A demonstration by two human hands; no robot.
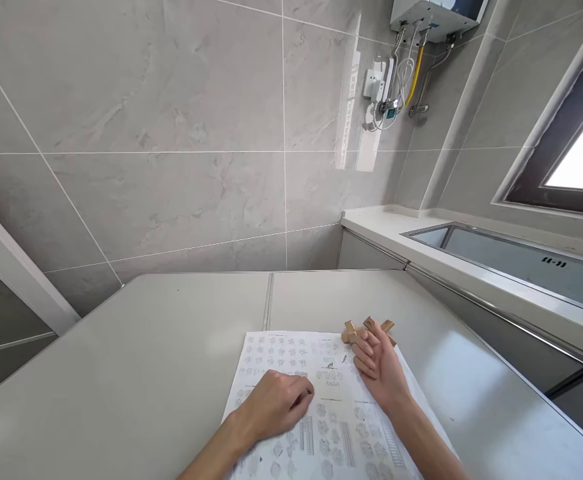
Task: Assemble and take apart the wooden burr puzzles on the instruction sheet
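Two hands on paper (341, 427), grey table (171, 347), tiled walls (171, 133): left (276, 403) clenched, right (381, 367) slack against puzzle (366, 328).

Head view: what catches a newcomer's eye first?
The hands at bottom centre: the left hand rests curled on a printed sheet of diagrams, and the right hand touches a cluster of wooden pieces at the sheet's far edge. All sit on a pale grey table; a steel sink lies at right.

I saw matt printed paper in the sheet (291, 363), bare pale wood in the puzzle (352, 331) at its one o'clock, a smooth satin table (171, 347), brushed metal in the sink (511, 260) at two o'clock, and polished stone-look tiles (171, 193).
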